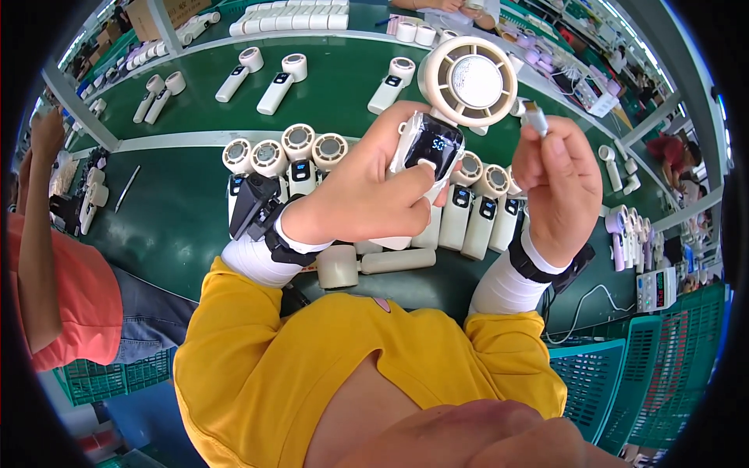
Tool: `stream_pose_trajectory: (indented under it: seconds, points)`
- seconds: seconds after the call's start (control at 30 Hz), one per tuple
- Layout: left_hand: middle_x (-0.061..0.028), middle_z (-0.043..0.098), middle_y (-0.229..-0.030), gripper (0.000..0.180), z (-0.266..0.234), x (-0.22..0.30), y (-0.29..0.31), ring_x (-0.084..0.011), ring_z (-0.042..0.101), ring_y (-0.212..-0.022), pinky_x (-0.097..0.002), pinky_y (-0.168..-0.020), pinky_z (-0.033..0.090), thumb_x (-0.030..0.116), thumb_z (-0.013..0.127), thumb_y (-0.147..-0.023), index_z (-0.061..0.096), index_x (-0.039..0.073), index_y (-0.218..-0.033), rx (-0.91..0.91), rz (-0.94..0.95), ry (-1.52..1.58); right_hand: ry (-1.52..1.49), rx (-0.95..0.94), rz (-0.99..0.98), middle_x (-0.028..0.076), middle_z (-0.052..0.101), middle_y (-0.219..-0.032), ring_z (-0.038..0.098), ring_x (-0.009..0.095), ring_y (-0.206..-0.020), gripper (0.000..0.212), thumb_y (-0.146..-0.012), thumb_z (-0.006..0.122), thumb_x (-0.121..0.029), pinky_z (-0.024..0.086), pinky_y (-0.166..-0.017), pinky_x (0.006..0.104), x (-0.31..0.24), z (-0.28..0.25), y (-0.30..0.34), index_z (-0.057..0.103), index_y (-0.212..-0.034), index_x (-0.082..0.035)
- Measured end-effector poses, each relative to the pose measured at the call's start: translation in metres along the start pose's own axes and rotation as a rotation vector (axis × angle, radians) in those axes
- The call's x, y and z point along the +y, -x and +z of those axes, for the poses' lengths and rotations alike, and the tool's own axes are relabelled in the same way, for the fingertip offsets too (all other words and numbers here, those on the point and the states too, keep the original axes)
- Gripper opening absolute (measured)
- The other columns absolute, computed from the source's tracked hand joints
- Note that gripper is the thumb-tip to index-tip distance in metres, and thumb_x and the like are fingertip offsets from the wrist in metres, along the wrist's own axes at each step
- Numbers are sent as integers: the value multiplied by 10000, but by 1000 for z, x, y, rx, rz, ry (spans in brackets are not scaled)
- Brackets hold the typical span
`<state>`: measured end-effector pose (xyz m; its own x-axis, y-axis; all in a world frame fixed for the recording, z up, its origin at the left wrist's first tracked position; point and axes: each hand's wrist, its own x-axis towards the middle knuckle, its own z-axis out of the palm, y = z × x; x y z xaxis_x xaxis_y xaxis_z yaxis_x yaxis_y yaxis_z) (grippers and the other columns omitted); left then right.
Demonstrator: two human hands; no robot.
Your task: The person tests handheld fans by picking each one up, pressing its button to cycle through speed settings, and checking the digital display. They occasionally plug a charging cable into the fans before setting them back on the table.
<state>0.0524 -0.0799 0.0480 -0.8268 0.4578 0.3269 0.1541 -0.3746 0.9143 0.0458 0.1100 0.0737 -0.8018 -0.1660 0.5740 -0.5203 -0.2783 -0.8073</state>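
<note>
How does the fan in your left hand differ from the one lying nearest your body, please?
The held fan is raised in the left hand, while the near fan lies on the bench. The held fan's round grille faces the camera; the near fan shows its head side-on. The held fan's screen is lit; no screen shows on the near fan. Both are pale, with a rounded head and a handle.

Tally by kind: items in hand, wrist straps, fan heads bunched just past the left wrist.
Held fan: 1
Held plug: 1
Black straps: 2
Bunched fan heads: 4
Total: 8
</note>
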Motion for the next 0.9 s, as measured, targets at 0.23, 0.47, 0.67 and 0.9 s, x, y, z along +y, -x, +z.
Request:
stream_pose_trajectory:
  seconds: [0.23,0.47,0.67,0.9]
  points:
    - [-56,487,-815,488,4,5,0,-60,464,-673,-203,-505,388,-59,416,-720,248,10,-1173,12,-50,30,107,-65,75,8,418,-651,356,63,-559,241,-857,463,-202,268,-486,182,-8,-1,5,478,-966,12]
    - [-121,505,-943,542,3,1,4,-157,510,-699,-282,-550,443,-29,320,-735,168,44,-1250,-79,-53,-72,127,90,-26,11,496,-834,412,44,-676,384,-863,474,-288,327,-598,173,14,19,-6,419,-1088,19]
    - [-121,497,-955,580,1,-2,2,-154,509,-697,-281,-553,442,-40,310,-715,153,51,-1265,-168,-37,-100,169,35,-73,9,485,-917,407,41,-750,528,-865,410,-429,326,-639,174,29,12,-13,372,-1150,13]
    - [-122,494,-961,615,2,1,4,-157,510,-695,-284,-552,439,-42,305,-712,128,70,-1290,-127,-124,-57,230,-69,-72,126,438,-1135,434,187,-1035,602,-876,319,-459,348,-874,305,28,10,-13,299,-1222,34]
